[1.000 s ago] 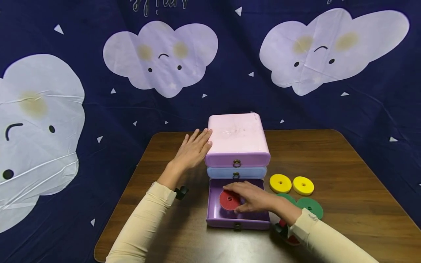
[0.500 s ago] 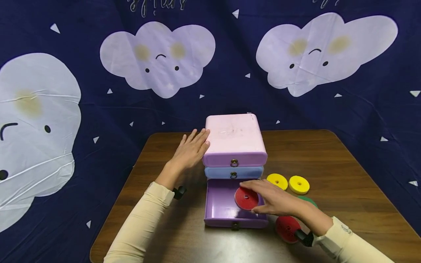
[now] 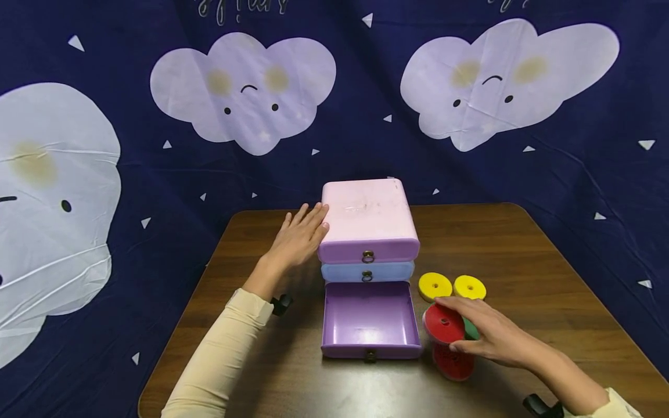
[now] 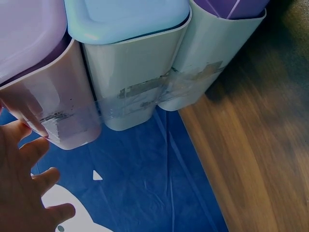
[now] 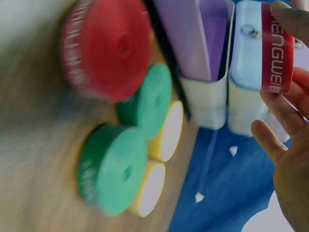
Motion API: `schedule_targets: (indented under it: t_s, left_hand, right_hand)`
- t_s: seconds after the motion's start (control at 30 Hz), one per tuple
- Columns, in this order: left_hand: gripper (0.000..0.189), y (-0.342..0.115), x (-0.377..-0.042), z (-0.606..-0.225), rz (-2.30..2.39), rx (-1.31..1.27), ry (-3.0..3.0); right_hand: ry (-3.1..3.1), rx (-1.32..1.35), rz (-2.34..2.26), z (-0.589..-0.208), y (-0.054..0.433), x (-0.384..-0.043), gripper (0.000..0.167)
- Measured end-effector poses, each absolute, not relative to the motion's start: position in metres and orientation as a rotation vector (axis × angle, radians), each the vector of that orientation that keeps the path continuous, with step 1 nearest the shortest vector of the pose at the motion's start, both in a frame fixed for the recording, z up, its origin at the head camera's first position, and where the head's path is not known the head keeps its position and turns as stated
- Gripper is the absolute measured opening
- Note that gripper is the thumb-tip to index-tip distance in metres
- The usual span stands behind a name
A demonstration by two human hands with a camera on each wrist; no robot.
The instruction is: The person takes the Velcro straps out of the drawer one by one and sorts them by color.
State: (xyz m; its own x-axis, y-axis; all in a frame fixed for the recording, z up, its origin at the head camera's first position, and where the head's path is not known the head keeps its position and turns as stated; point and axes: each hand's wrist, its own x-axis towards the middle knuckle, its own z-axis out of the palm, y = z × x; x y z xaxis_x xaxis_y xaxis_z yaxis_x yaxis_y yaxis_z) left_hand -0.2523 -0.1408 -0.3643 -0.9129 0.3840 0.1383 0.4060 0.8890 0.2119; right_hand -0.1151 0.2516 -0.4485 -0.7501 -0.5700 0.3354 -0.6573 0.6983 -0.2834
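My right hand [image 3: 499, 334] pinches a red tape roll [image 3: 444, 324] between thumb and fingers, lifted to the right of the purple bottom drawer [image 3: 371, 316]. White lettering shows along the rim of the held roll [image 5: 277, 53] in the right wrist view. Below it, another red tape roll [image 3: 453, 364] lies on the table. That drawer is pulled out, with nothing inside. My left hand [image 3: 298, 238] rests its extended fingers against the left side of the pink drawer cabinet [image 3: 366, 209]. Above, the lilac drawer [image 3: 342, 251] and blue drawer [image 3: 340, 271] are closed.
Two yellow rolls [image 3: 435, 287] lie right of the cabinet on the wooden table [image 3: 549, 302]. Two green rolls [image 5: 113, 169] sit between the yellow and red ones, partly covered by my right hand in the head view. A dark blue cloud-patterned cloth [image 3: 366, 157] hangs behind.
My right hand has carried the red tape roll out of the purple drawer, to the right, over the rolls on the table. My left hand has stayed against the cabinet.
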Motion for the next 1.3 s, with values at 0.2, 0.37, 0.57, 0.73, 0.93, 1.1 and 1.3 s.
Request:
schedule_targets:
  t_s: [0.2, 0.37, 0.57, 0.73, 0.93, 1.1, 1.3]
  left_hand:
    - [0.055, -0.14, -0.253, -0.364, -0.378, -0.619, -2.969]
    - [0.055, -0.14, -0.252, -0.363, -0.403, -0.613, -2.968]
    - [0.055, -0.14, -0.252, -0.363, -0.413, -0.615, -2.966]
    - [0.055, -0.14, -0.252, -0.364, -0.411, -0.618, -2.958]
    - [0.055, -0.14, -0.251, -0.364, -0.415, -0.614, -2.964]
    - [0.055, -0.14, -0.251, -0.364, -0.401, -0.612, -2.967]
    - [0.055, -0.139, -0.252, -0.364, -0.413, -0.613, -2.968]
  right_hand:
    - [-2.645, 0.861, 0.573, -0.466, 0.286, -0.096, 0.083]
    - [-2.675, 0.735, 0.591, -0.481, 0.308, -0.081, 0.079]
    - [-2.692, 0.642, 0.605, -0.499, 0.327, -0.068, 0.078]
    - [-2.749, 0.562, 0.607, -0.514, 0.335, -0.058, 0.075]
    - [-2.771, 0.522, 0.577, -0.529, 0.337, -0.052, 0.075]
    - [-2.761, 0.512, 0.485, -0.537, 0.335, -0.052, 0.076]
    - [-2.767, 0.466, 0.469, -0.541, 0.328, -0.055, 0.074]
